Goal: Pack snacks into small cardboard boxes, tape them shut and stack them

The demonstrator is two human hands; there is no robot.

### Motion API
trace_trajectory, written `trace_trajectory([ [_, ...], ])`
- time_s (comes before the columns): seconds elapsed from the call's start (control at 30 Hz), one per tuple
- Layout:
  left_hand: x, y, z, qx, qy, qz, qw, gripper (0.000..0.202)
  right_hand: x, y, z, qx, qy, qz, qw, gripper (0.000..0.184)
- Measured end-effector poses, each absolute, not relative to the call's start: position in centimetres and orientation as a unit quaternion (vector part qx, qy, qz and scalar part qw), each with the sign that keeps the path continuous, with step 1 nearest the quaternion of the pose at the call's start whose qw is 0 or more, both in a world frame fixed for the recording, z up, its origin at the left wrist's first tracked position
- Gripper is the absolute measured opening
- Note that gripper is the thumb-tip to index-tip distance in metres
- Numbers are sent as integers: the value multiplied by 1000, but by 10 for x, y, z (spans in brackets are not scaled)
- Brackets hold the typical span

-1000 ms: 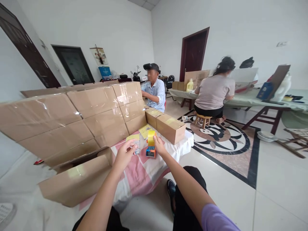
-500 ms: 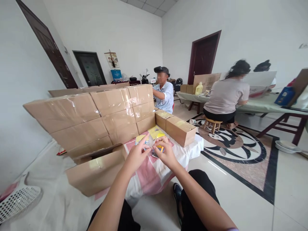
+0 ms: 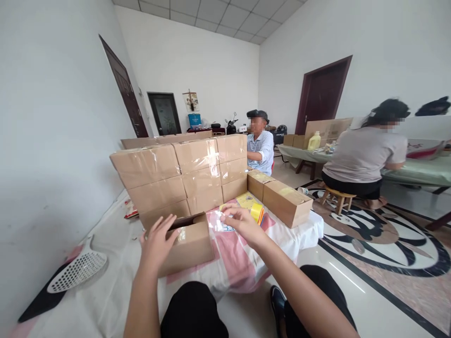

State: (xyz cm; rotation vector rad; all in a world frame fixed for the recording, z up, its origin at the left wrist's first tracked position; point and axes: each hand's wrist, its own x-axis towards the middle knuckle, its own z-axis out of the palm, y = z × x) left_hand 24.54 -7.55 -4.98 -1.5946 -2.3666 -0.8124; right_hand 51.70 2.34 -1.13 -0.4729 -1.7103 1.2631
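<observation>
My left hand (image 3: 158, 241) is over the near side of an open cardboard box (image 3: 193, 249), fingers apart. Its fingertips are near the box's opening; whether they touch the edge I cannot tell. My right hand (image 3: 243, 224) hovers over the pink-and-white cloth (image 3: 229, 256), thumb and fingertips pinched together. Something clear and shiny shows at those fingertips, too small to name. Just beyond the right hand stands a yellow ring-shaped roll (image 3: 258, 212) with orange and blue at its edge. A yellow printed sheet (image 3: 245, 200) lies behind it.
Taped cardboard boxes (image 3: 197, 176) form a wall across the table. Two more boxes (image 3: 287, 202) line the right edge. A white perforated basket (image 3: 79, 272) lies at left. One person (image 3: 260, 145) sits behind the boxes; another (image 3: 366, 150) sits on a stool (image 3: 338, 197) at right.
My hands were close together over the cloth; the left has moved left to the open box. The right stays pinched over the cloth. The view has swung left and up.
</observation>
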Motion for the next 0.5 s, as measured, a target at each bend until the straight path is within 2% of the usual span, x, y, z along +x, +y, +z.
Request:
trace_trajectory([
  [0.1, 240, -73, -73, -537, -802, -260, 13, 44, 470, 32, -13, -196, -715, 544, 393, 22],
  [0.2, 240, -76, -79, -557, -793, -247, -12, 49, 423, 46, -22, -281, -785, 459, 306, 16],
  [0.27, 240, -80, -79, -568, -788, -237, -26, 60, 399, 55, -30, -337, -812, 395, 267, 16],
  [0.37, 239, -84, -77, -575, -787, -221, -42, 75, 378, 65, -43, -391, -821, 330, 253, 14],
  [0.5, 242, -85, -74, -573, -790, -214, -41, 75, 375, 65, -51, -416, -842, 252, 235, 6],
])
